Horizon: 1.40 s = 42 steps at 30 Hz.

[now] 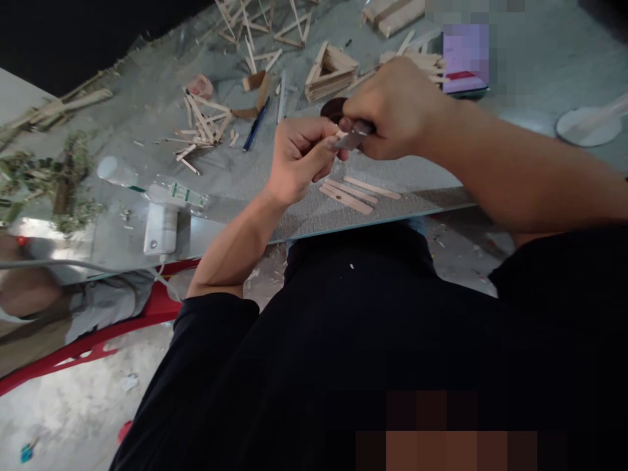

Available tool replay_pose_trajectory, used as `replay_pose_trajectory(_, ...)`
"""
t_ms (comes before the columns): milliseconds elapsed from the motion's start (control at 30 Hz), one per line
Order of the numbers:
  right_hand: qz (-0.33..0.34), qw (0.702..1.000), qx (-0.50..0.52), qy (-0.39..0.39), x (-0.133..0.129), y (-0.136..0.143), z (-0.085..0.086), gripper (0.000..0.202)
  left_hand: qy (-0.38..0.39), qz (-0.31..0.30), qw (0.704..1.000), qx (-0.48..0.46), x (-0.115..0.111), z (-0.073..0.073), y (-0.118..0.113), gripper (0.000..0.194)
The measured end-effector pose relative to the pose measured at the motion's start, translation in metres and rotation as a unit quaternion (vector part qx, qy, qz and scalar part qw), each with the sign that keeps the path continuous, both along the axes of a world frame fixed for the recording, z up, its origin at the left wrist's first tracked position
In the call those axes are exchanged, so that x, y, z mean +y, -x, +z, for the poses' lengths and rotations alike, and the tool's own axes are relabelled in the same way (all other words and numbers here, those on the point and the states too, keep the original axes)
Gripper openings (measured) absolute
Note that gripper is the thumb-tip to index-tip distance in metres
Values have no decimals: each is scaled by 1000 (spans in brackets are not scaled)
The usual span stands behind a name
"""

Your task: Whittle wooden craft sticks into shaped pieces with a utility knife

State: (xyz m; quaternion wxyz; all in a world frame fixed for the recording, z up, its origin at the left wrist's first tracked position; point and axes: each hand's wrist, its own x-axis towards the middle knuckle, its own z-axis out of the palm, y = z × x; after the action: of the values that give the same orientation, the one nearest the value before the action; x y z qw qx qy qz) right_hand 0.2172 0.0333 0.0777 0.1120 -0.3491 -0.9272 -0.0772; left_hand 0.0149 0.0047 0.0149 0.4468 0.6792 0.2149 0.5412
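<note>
My left hand [300,159] pinches a small pale wooden piece [339,135] between thumb and fingers, most of it hidden. Close against it on the right, my right hand [385,108] is closed round a grey metal tool [354,136], perhaps a blade or cutter; its grip is covered by my fingers. The tool's tip meets the piece at my left fingertips. Below both hands, several flat wooden sticks [346,199] lie near the table's front edge. Behind them stands a triangular stack of sticks [330,75].
On the table [235,216] are a blue pen [256,124], joined sticks [206,121], a clear bottle [118,173], a white power strip [161,229], dried plants [73,176] and a purple box [465,59]. Another person's arm [27,284] shows at far left.
</note>
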Motion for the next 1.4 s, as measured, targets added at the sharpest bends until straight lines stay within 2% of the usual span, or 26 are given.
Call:
replay_pose_trajectory(100, -16, 1000, 23, -9, 1, 0, -2, 27, -29, 25, 999, -11, -7, 4, -2, 60)
replay_pose_trajectory(300, -33, 999, 23, -21, -8, 3, 5, 30, -56, 96, 993, 45, -6, 6, -4, 65)
replay_pose_trajectory(400, -25, 1000, 7, -12, -9, 2, 8, 30, -97, 75, 992, -6, -5, 7, -4, 64)
replay_pose_trajectory(467, -9, 1000, 20, -22, -5, -1, 6, 29, -89, 58, 994, -28, -8, 10, -4, 60)
replay_pose_trajectory(633, -17, 999, 33, -35, 3, -4, 0, 28, 0, 87, 995, 57, -11, 11, -2, 61)
replay_pose_trajectory(800, -41, 999, 31, -17, -6, 2, 3, 25, -55, 115, 991, 29, -8, 7, -6, 57)
replay_pose_trajectory(1000, -5, 996, 56, -66, 4, 0, -6, 33, -72, 100, 992, 18, -7, 6, -6, 64)
replay_pose_trajectory(1200, -13, 999, 40, -12, 0, 0, 0, 28, -94, 104, 990, -18, 9, -9, -15, 76)
replay_pose_trajectory(1300, -25, 999, 30, 5, -3, 1, 5, 27, -84, 97, 992, -13, 4, -5, -14, 74)
replay_pose_trajectory(1400, -30, 999, 28, -12, -2, 0, 3, 30, -73, 77, 994, -12, -3, 1, -11, 68)
